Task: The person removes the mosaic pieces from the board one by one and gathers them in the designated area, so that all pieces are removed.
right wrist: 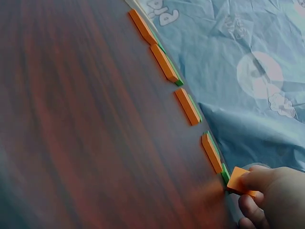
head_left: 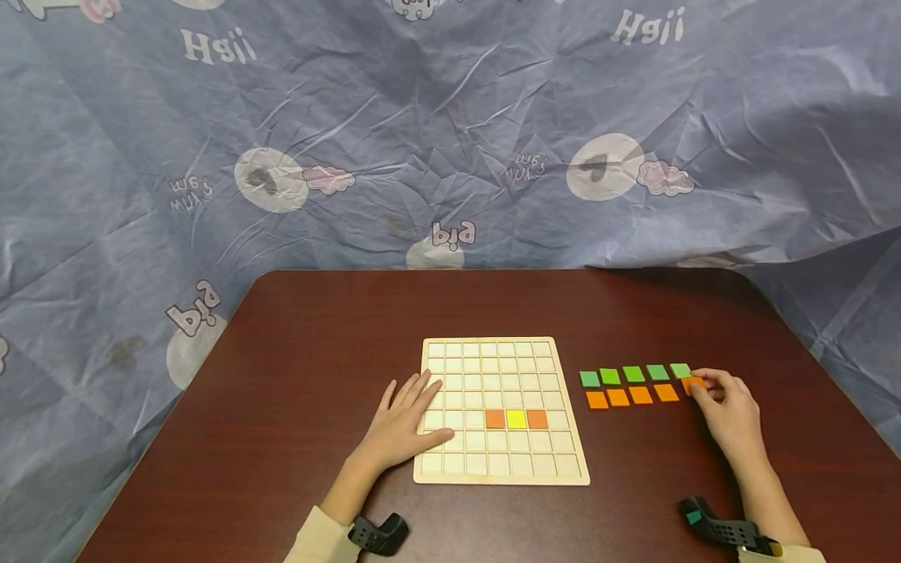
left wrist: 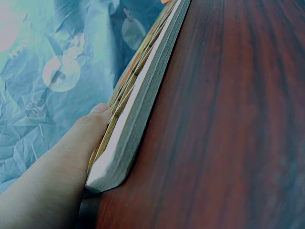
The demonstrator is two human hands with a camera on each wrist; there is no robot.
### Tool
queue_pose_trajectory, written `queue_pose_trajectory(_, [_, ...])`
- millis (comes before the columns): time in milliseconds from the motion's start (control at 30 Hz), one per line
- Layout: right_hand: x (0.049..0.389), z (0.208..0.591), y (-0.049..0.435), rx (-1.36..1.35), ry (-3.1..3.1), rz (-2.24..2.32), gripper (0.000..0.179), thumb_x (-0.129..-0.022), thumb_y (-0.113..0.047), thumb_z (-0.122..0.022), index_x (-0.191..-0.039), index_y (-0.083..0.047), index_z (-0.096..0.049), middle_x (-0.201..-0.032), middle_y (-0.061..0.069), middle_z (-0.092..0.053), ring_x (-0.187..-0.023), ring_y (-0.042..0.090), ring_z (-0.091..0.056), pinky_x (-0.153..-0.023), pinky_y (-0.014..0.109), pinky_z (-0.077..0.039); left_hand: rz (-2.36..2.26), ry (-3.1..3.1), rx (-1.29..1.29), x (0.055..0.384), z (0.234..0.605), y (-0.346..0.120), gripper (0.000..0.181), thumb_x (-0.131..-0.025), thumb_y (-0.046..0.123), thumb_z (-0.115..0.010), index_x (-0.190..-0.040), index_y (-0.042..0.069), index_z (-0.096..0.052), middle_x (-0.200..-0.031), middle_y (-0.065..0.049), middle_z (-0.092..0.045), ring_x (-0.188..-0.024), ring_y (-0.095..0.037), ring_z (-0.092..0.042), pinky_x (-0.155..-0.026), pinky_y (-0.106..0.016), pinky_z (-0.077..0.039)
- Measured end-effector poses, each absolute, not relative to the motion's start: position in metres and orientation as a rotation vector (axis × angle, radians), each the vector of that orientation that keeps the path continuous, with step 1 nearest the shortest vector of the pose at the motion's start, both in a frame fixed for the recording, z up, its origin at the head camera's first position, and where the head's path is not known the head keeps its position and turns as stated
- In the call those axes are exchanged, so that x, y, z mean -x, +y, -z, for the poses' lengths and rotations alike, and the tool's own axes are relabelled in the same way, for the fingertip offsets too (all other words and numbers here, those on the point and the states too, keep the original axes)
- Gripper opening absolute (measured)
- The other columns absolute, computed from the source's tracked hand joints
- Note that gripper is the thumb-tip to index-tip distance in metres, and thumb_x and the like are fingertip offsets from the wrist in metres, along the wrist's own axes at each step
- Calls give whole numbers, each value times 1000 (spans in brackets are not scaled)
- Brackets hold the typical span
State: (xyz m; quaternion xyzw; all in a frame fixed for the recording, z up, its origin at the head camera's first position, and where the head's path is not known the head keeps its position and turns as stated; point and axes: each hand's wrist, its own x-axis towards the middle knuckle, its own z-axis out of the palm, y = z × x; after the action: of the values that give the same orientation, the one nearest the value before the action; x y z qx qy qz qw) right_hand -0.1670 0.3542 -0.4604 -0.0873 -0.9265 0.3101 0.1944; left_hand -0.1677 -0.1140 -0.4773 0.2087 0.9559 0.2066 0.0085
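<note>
My left hand (head_left: 403,426) lies with spread fingers on the left side of a pale wooden grid board (head_left: 498,473). In the left wrist view its thumb (left wrist: 97,117) rests along the board's edge. A yellow tile (head_left: 516,420) sits in the grid between two darker orange tiles, one of them an orange tile (head_left: 496,419) on its left. Off to the right, my right hand (head_left: 732,410) pinches an orange square tile (right wrist: 237,180) between thumb and fingers, tilted, at the right end of the front row of orange tiles (head_left: 640,395).
Behind the orange row runs a row of several green tiles (head_left: 633,374), right of the board. Everything stands on a dark reddish-brown table (head_left: 317,336). A blue patterned cloth (head_left: 450,141) hangs behind its far edge. Each wrist carries a black strap mount (head_left: 380,535).
</note>
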Motion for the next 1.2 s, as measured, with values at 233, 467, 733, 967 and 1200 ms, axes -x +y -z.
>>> queue_pose_trajectory(233, [164,467,359,182,-2697,-806,34,-94,-25,-49,-113,2,-55,-93,16,-50,-68,-19,-24,-61,23,-30,-640,2980,-638,167,479,-115,82,-80,69,-43,-146,27,-19,-154,2,-13,-142,-18,-12,-113,-50,-2])
queue_pose_trajectory(467, [164,471,360,169,-2701,-769,32,-95,-25,-47,-109,1,-58,-93,17,-47,-72,1,-33,-62,27,-28,-635,2988,-647,168,480,-115,83,-80,70,-42,-146,27,-19,-154,3,-12,-142,-18,-11,-113,-49,-2])
queue_pose_trajectory(733, [165,469,358,154,-2683,-752,30,-95,-24,-46,-107,0,-60,-93,16,-47,-71,0,-31,-60,25,-26,-632,2997,-644,169,480,-114,82,-79,69,-44,-146,27,-20,-154,3,-13,-142,-18,-12,-113,-49,-2])
queue_pose_trajectory(967, [164,469,356,167,-2693,-753,31,-96,-23,-45,-108,1,-60,-95,18,-47,-75,17,-37,-60,25,-25,-633,2998,-642,168,479,-114,82,-79,69,-44,-146,26,-21,-154,2,-13,-142,-18,-12,-113,-49,-1])
queue_pose_trajectory(1200, [163,469,356,179,-2701,-767,31,-97,-22,-43,-108,2,-59,-96,20,-46,-77,22,-39,-62,28,-25,-636,2995,-641,168,480,-114,82,-79,70,-43,-146,27,-21,-154,3,-13,-142,-17,-11,-113,-49,0])
